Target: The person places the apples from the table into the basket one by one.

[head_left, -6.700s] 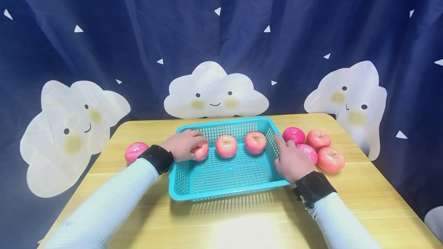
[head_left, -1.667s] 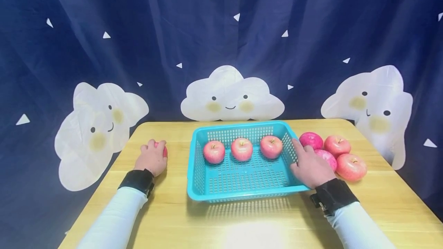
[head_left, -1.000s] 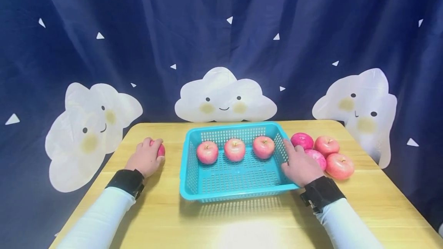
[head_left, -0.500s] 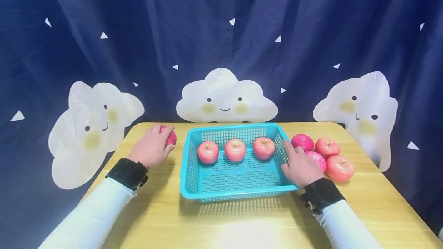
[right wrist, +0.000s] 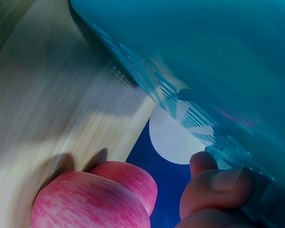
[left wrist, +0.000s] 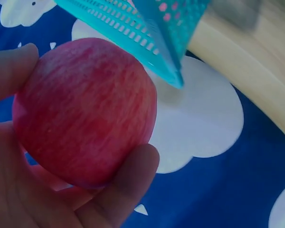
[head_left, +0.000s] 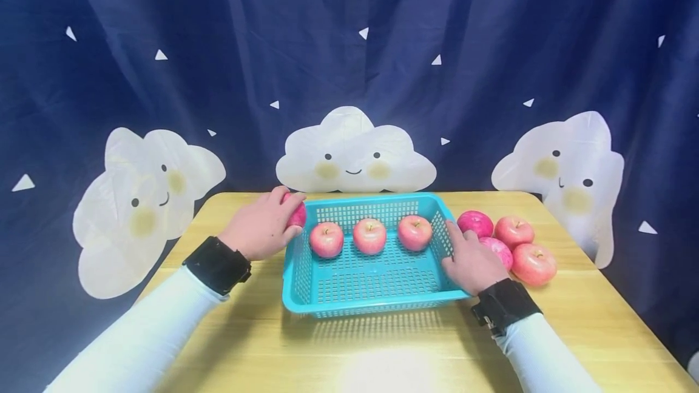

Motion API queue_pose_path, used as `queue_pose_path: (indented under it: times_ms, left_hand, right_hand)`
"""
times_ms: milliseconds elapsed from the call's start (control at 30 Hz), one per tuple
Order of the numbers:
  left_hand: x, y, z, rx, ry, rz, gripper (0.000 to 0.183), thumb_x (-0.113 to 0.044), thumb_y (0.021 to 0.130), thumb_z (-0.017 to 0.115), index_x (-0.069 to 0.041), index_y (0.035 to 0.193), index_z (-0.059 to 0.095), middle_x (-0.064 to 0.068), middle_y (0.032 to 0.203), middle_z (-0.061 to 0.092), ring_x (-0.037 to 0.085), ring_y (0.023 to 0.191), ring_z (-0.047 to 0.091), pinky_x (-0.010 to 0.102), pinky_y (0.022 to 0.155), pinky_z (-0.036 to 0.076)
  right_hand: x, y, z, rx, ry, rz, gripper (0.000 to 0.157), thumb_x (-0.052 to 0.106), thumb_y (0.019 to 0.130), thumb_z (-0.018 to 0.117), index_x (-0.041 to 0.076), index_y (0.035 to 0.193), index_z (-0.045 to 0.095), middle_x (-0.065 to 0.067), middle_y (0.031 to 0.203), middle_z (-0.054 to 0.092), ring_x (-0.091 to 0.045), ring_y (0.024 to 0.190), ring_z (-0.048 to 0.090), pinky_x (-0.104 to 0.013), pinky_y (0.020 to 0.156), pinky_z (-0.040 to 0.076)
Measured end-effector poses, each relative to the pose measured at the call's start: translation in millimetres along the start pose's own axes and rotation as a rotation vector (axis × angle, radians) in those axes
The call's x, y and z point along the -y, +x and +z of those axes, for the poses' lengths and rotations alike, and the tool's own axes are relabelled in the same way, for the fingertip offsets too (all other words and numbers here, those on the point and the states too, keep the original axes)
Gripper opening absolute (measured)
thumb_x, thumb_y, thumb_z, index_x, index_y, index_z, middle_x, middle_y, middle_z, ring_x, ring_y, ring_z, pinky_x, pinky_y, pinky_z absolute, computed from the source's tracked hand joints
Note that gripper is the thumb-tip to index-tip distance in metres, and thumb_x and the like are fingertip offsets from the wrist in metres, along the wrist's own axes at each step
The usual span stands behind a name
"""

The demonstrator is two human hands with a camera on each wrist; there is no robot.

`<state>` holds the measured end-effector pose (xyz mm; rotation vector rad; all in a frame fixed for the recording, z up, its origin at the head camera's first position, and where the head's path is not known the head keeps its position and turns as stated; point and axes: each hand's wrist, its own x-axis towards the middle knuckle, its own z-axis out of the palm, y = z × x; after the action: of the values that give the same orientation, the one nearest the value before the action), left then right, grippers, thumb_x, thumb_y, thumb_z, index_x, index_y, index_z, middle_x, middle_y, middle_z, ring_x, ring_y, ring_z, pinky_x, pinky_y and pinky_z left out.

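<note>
In the head view my left hand (head_left: 259, 227) holds a dark pink apple (head_left: 297, 214) at the left rim of a turquoise basket (head_left: 377, 303). The left wrist view shows that apple (left wrist: 85, 111) between the thumb and fingers, above the table beside the basket's corner. My right hand (head_left: 474, 262) grips the basket's right rim, with curled fingers (right wrist: 218, 187) against the outer wall in the right wrist view. Inside the basket, a left apple (head_left: 326, 239), a middle apple (head_left: 369, 236) and a right apple (head_left: 414, 233) form a row along the back half.
Right of the basket, several apples sit clustered on the wooden table (head_left: 382, 356), among them a dark pink apple (head_left: 475, 223) and a paler apple (head_left: 534, 264). A navy curtain (head_left: 306, 35) with white clouds hangs behind the table.
Earlier my left hand let go of an apple in the basket, then took the one on the table's left. It has since lifted that apple rightward to the basket; my right hand stays put.
</note>
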<state>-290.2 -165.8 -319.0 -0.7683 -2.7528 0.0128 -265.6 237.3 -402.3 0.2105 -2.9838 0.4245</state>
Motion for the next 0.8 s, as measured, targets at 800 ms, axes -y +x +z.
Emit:
queue_pose_path:
  times_ms: [800]
  left_hand:
    - [-68.8, 45.2, 26.1, 0.178, 0.039, 0.286, 0.066, -0.048, 0.077, 0.073, -0.021, 0.133, 0.051, 0.003, 0.109, 0.054, 0.022, 0.092, 0.051, 0.037, 0.071, 0.052]
  right_hand:
    - [1.4, 0.2, 1.0, 0.007, 0.012, 0.027, 0.076, 0.024, 0.082, 0.059, 0.010, 0.148, 0.025, -0.021, 0.109, 0.049, -0.028, 0.073, 0.056, -0.050, 0.060, 0.053]
